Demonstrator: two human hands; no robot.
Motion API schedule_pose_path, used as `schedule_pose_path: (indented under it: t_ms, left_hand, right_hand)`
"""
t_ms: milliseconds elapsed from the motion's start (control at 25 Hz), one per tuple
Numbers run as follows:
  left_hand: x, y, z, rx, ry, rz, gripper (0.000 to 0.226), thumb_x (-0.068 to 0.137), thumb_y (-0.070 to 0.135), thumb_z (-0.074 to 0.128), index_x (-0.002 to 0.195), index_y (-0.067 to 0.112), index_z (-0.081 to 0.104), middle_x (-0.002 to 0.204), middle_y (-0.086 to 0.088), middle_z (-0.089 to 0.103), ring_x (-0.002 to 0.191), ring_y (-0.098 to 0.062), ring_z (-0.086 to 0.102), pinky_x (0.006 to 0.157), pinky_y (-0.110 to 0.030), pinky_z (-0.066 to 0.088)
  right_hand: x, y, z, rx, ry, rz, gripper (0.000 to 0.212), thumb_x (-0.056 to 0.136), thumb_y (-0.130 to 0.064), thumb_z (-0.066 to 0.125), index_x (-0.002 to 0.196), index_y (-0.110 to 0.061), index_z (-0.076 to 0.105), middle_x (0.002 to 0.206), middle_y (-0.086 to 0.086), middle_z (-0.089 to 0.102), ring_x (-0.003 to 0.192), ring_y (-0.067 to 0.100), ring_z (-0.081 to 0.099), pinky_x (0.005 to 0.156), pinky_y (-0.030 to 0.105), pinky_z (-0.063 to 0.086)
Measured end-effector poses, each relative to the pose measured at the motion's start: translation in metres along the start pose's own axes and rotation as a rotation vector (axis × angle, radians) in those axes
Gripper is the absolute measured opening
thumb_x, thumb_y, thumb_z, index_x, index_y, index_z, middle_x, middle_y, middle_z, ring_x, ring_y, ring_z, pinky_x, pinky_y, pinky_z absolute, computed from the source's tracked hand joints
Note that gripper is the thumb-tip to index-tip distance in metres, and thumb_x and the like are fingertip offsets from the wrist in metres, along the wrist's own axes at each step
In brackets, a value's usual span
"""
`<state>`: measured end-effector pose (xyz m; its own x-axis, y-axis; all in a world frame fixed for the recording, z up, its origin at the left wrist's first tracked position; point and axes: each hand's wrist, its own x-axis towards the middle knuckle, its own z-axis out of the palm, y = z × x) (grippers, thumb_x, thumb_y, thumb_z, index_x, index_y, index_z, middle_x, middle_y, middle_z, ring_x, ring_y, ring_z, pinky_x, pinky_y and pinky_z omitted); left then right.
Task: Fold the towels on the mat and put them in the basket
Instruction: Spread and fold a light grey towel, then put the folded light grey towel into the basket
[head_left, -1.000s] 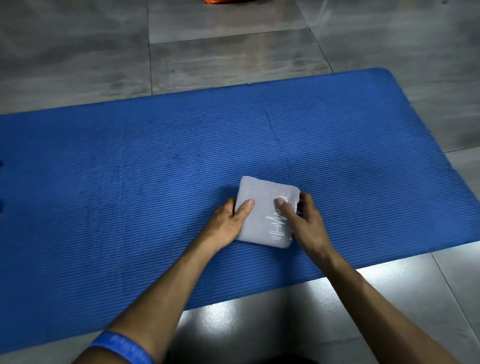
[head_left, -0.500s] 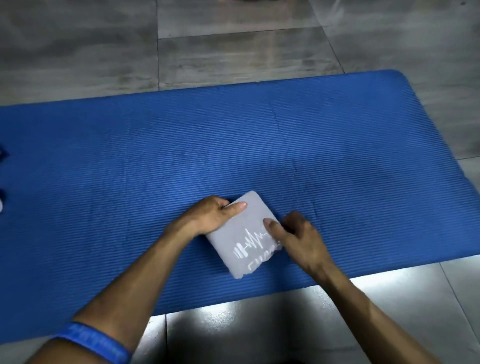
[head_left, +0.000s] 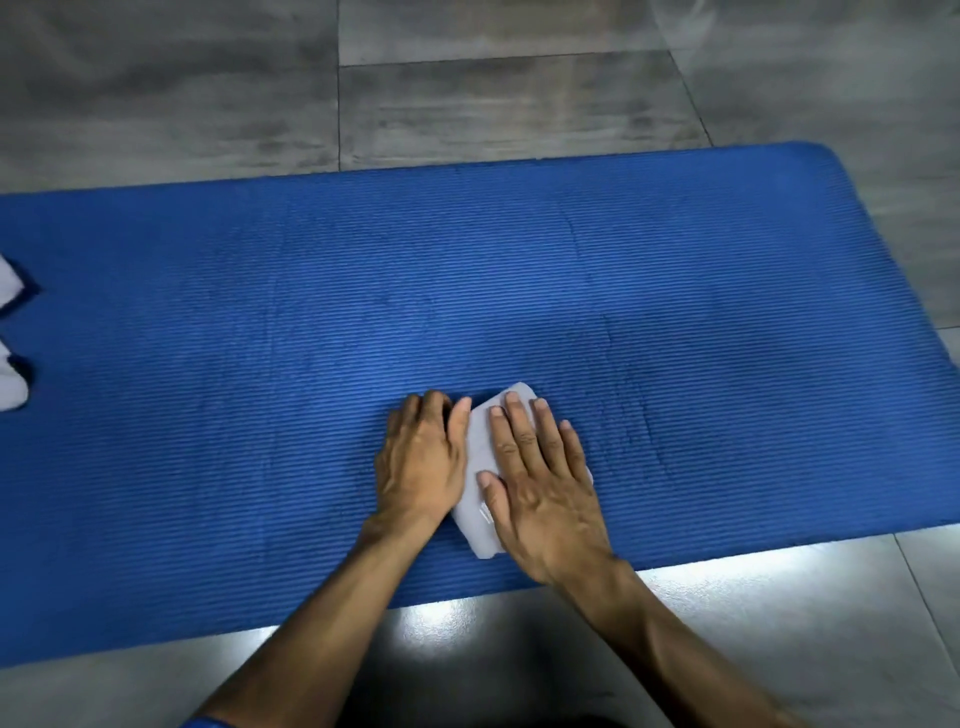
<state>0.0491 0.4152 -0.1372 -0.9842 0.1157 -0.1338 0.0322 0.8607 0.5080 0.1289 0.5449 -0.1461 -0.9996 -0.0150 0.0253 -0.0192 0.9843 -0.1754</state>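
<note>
A small grey folded towel lies on the blue ribbed mat, near its front edge. My right hand lies flat on top of it with straight fingers, covering most of the fabric. My left hand sits at the towel's left edge, its fingers curled down onto the mat beside the fold. Only a strip of towel shows between the two hands. No basket is in view.
Two more pale grey towel pieces poke in at the mat's left edge. Grey floor tiles surround the mat, with a bright glare on the tile in front of me.
The towel was turned from square to angled. My right hand moved from pinching its right edge to lying flat on top. My left hand slid to its left side.
</note>
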Motion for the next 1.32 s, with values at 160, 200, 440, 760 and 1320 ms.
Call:
schedule_pose_path:
  t_ms: [160,200,440,760,1320]
  left_hand:
    - [-0.026,0.008,0.005,-0.257,0.037,-0.175,0.044,0.093,0.054,0.042,0.119,0.019,0.050,0.119,-0.001,0.054,0.110,-0.021,0.050,0.090,-0.038,0.042]
    - [-0.031,0.009,0.007,-0.367,0.075,-0.216,0.046,0.092,0.052,0.049,0.124,0.018,0.048,0.122,0.000,0.053,0.112,-0.020,0.050,0.094,-0.035,0.042]
    - [-0.044,0.032,0.001,-1.231,-0.020,-0.714,0.050,0.075,0.029,0.083,0.118,0.015,0.060,0.103,-0.003,0.074,0.089,-0.016,0.072,0.077,-0.031,0.058]
    - [0.015,0.022,-0.051,-1.329,-0.317,-0.575,0.059,0.067,0.020,0.083,0.121,0.015,0.059,0.101,-0.011,0.074,0.089,-0.028,0.072,0.072,-0.042,0.059]
    - [-0.007,0.145,-0.391,-1.290,-0.449,-0.564,0.049,0.068,0.027,0.071,0.113,0.008,0.066,0.095,-0.012,0.073,0.083,-0.025,0.070,0.065,-0.031,0.055]
  right_hand:
    - [0.005,0.006,0.002,0.007,-0.044,0.030,0.064,0.099,-0.047,0.024,0.155,-0.016,0.020,0.163,0.003,0.012,0.149,0.030,0.013,0.116,0.050,0.021]
    - [0.005,0.006,0.002,0.018,-0.063,0.049,0.065,0.099,-0.048,0.023,0.156,-0.018,0.017,0.164,0.002,0.010,0.150,0.030,0.012,0.116,0.052,0.024]
    - [0.006,0.001,0.002,0.234,-0.060,0.234,0.067,0.097,-0.057,0.003,0.157,-0.026,0.009,0.164,-0.007,0.002,0.150,0.027,0.012,0.117,0.050,0.023]
    - [0.068,-0.009,-0.061,1.266,0.125,0.519,0.054,0.090,-0.026,0.066,0.139,-0.026,0.045,0.134,-0.008,0.056,0.117,0.005,0.058,0.092,0.031,0.052]
    - [0.119,-0.104,-0.406,1.567,-0.373,0.891,0.075,0.064,-0.055,0.083,0.123,-0.014,0.062,0.108,0.013,0.073,0.096,0.032,0.071,0.081,0.045,0.058]
